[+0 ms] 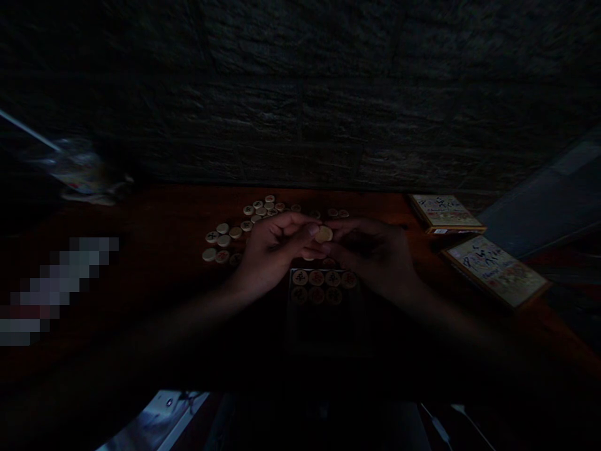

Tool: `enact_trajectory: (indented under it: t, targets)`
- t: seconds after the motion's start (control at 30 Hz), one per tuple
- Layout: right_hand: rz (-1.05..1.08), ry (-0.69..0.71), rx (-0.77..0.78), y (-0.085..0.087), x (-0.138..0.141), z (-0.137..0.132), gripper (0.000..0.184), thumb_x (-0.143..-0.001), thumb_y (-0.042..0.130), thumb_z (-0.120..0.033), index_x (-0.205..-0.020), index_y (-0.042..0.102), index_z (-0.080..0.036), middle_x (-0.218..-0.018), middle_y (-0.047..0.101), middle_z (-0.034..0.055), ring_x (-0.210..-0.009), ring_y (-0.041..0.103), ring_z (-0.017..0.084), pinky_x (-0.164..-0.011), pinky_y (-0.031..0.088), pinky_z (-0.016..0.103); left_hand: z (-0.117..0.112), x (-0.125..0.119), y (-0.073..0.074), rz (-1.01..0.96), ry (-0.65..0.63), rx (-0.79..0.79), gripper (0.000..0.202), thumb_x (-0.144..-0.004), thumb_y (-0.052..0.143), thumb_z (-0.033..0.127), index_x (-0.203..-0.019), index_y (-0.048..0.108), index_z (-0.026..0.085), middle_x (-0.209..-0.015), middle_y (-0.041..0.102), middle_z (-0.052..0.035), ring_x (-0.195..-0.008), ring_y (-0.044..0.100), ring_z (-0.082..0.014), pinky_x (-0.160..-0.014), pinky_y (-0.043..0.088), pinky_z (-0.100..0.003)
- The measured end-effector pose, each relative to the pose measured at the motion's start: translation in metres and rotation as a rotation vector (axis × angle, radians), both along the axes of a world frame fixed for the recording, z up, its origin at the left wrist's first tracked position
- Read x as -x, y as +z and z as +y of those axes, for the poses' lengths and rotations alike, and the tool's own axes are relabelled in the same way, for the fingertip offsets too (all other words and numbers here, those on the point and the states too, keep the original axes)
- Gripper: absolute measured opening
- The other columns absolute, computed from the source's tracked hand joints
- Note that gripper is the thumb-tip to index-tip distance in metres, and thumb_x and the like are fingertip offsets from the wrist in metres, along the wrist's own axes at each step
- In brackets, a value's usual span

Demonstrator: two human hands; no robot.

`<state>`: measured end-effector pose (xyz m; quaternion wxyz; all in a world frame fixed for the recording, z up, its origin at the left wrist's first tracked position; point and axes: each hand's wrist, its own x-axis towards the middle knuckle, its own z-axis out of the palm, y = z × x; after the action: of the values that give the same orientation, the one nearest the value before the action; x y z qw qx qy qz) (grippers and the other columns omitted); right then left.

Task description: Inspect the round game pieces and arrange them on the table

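Observation:
Between my two hands is a round, pale Chinese chess piece (323, 234), its visible face looking plain. The thumb and fingers of my left hand (277, 244) are closed on its left side. From the other side, my right hand (380, 254) pinches at its edge with thumb and forefinger. Just below them lies an open box (323, 322) with a row of character-marked pieces (317, 277) at its far end and a partly filled second row behind. More loose pieces (224, 240) are scattered on the table, some partly hidden by my hands.
Two printed flat boxes (446, 212) (495, 269) lie on the right of the wooden table (159, 225). A clear plastic bag or wrapped item (79, 169) stands at the far left. A dark stone-like wall (300, 113) rises behind the table. The lighting is very dim.

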<state>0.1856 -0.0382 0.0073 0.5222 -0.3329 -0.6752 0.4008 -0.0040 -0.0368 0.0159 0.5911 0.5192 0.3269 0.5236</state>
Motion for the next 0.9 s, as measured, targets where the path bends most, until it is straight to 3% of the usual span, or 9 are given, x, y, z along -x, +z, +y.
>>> enact_trajectory:
  t: [0.17, 0.43, 0.67, 0.9]
  targets:
    - [-0.123, -0.079, -0.151, 0.001, -0.004, 0.0, 0.026, -0.084, 0.083, -0.025, -0.11, 0.078, -0.023, -0.087, 0.074, 0.0006, -0.073, 0.07, 0.012, -0.065, 0.056, 0.024, 0.0, -0.001, -0.001, -0.075, -0.068, 0.032, 0.016, -0.086, 0.083, 0.026, -0.093, 0.073, 0.016, -0.083, 0.08, -0.0019, -0.076, 0.079, -0.0151, -0.074, 0.066, -0.024]
    - [-0.281, -0.117, -0.434, 0.006, -0.007, 0.001, 0.032, -0.083, 0.085, -0.022, -0.114, 0.077, -0.022, -0.09, 0.069, 0.0004, -0.077, 0.063, 0.012, -0.066, 0.051, 0.024, -0.001, -0.001, -0.004, -0.081, -0.185, 0.037, 0.015, -0.088, 0.081, 0.023, -0.101, 0.078, 0.016, -0.098, 0.08, -0.0039, -0.087, 0.077, -0.0125, -0.082, 0.062, -0.02]
    - [-0.328, -0.15, -0.478, 0.006, -0.009, 0.002, 0.034, -0.084, 0.084, -0.023, -0.117, 0.076, -0.018, -0.093, 0.068, 0.0029, -0.08, 0.065, 0.013, -0.069, 0.052, 0.026, 0.001, 0.0, -0.002, -0.203, -0.206, 0.153, 0.013, -0.091, 0.076, 0.017, -0.103, 0.079, 0.016, -0.103, 0.081, -0.0065, -0.089, 0.078, -0.015, -0.085, 0.063, -0.024]
    - [-0.371, -0.147, -0.515, 0.011, -0.01, 0.001, 0.031, -0.085, 0.082, -0.02, -0.115, 0.076, -0.015, -0.09, 0.069, 0.0031, -0.076, 0.064, 0.012, -0.065, 0.051, 0.024, 0.003, -0.001, -0.002, -0.213, -0.211, 0.119, 0.009, -0.091, 0.077, 0.018, -0.099, 0.081, 0.017, -0.099, 0.082, -0.0051, -0.082, 0.078, -0.0131, -0.08, 0.063, -0.021]
